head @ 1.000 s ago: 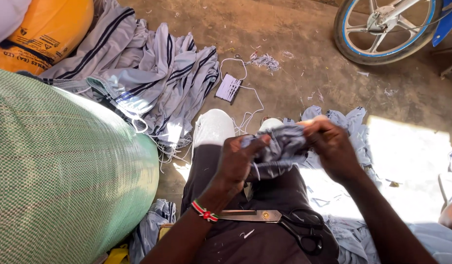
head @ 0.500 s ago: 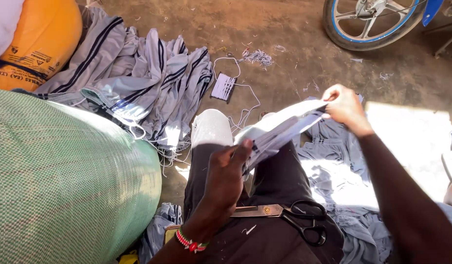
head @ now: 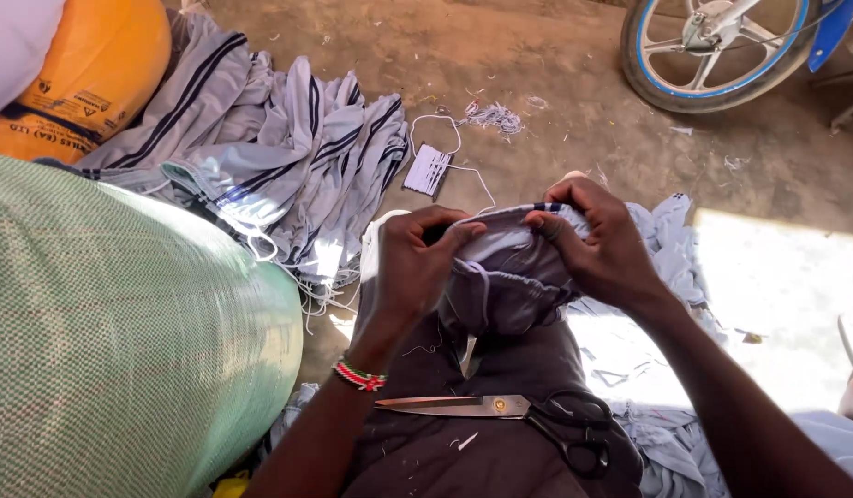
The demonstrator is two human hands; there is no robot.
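My left hand (head: 417, 267) and right hand (head: 597, 244) have come together, both pinching the grey cloth (head: 505, 277), now bunched between them.

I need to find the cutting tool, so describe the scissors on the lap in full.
The scissors are large tailor's shears with long, pale metal blades, a brass-coloured pivot screw and black loop handles. They are closed and lie flat across the person's dark-trousered lap, blade tips pointing toward the left forearm, handles toward the right. Neither hand touches them; small thread scraps lie nearby.
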